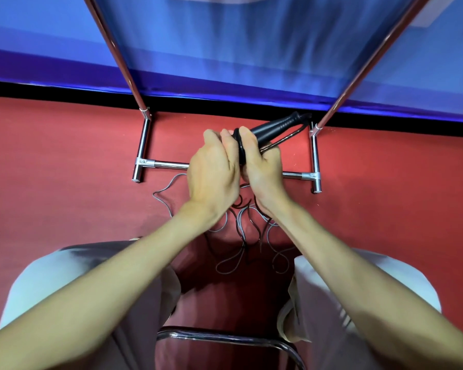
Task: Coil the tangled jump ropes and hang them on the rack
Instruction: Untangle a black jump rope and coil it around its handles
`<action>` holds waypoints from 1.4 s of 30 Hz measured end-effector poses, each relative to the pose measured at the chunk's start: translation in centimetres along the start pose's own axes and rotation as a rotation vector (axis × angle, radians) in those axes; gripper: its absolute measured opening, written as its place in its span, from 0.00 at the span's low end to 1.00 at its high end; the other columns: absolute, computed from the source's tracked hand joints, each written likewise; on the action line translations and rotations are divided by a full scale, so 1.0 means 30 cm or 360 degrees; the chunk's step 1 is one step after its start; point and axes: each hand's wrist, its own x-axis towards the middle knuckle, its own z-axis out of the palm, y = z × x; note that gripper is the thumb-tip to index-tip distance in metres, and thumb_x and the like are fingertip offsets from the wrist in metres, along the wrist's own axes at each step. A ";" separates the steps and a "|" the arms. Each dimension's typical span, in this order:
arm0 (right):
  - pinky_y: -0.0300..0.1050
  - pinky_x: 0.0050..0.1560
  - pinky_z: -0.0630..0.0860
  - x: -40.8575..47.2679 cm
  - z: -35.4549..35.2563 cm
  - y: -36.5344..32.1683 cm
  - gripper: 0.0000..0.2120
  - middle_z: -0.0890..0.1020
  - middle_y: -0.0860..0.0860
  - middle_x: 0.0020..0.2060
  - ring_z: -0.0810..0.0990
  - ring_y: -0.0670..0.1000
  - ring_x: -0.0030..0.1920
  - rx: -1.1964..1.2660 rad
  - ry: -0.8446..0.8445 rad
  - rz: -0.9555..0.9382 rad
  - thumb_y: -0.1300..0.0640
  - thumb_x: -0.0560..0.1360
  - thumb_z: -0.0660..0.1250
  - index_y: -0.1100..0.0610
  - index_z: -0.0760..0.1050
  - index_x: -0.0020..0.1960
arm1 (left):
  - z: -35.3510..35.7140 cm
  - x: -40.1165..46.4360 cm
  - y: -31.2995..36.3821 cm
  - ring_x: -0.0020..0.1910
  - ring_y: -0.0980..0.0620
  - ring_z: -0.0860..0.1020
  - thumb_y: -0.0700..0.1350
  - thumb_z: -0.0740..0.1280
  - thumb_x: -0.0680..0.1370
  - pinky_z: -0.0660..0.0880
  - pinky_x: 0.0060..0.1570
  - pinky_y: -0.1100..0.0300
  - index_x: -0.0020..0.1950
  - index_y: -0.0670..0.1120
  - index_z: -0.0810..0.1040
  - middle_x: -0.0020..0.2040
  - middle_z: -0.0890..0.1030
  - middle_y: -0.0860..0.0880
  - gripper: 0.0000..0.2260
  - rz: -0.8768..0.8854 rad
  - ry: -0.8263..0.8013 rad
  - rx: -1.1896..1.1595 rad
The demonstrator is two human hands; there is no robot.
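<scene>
Black handle: we see its long axis run from our right hand up and to the right, with the far tip toward the rack's right post.
Right hand: curled round the handle and black cord.
Left hand: fingers curled against the same cord; the grip is hidden from us.
Ropes: tangled loops, grey and black, on the red floor between our knees.
Rack: chrome frame just behind the hands.

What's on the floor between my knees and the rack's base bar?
In the head view, loose tangled rope, grey and black loops, lies on the red floor between the knees and the rack's base bar.
</scene>
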 end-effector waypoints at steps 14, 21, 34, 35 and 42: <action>0.36 0.31 0.68 0.024 0.022 -0.025 0.17 0.73 0.49 0.29 0.71 0.43 0.31 -0.0001 -0.0102 0.0176 0.49 0.83 0.57 0.54 0.77 0.39 | 0.023 0.029 -0.007 0.31 0.54 0.72 0.52 0.60 0.82 0.69 0.36 0.54 0.51 0.48 0.76 0.32 0.76 0.53 0.10 -0.0094 0.0118 -0.0471; 0.35 0.23 0.57 0.028 0.008 -0.054 0.28 0.62 0.49 0.20 0.60 0.44 0.21 -0.0005 -0.0342 0.0149 0.46 0.84 0.45 0.60 0.70 0.36 | 0.005 0.077 -0.049 0.30 0.41 0.79 0.52 0.60 0.79 0.76 0.34 0.45 0.59 0.53 0.80 0.38 0.82 0.48 0.13 -0.0024 0.0013 -0.0710; 0.36 0.21 0.65 0.023 0.017 -0.072 0.25 0.73 0.53 0.21 0.68 0.48 0.19 -0.0281 -0.0216 0.0544 0.44 0.82 0.56 0.61 0.76 0.37 | -0.027 0.105 -0.113 0.34 0.38 0.75 0.57 0.51 0.76 0.71 0.36 0.46 0.45 0.43 0.71 0.34 0.79 0.44 0.18 0.0218 -0.0014 -0.0023; 0.36 0.21 0.66 0.016 0.010 -0.071 0.25 0.74 0.53 0.22 0.69 0.48 0.19 -0.0294 -0.0240 0.0619 0.44 0.82 0.57 0.62 0.76 0.39 | -0.025 0.097 -0.127 0.34 0.36 0.75 0.56 0.51 0.76 0.72 0.35 0.46 0.47 0.41 0.72 0.35 0.79 0.41 0.20 0.0280 -0.0037 0.0070; 0.34 0.17 0.52 0.027 -0.040 -0.083 0.20 0.66 0.51 0.26 0.56 0.43 0.18 0.0007 -0.0466 0.1236 0.47 0.81 0.51 0.57 0.67 0.36 | -0.014 0.010 -0.171 0.38 0.32 0.78 0.55 0.50 0.79 0.71 0.34 0.49 0.57 0.36 0.72 0.50 0.79 0.36 0.25 0.0524 -0.0250 0.0328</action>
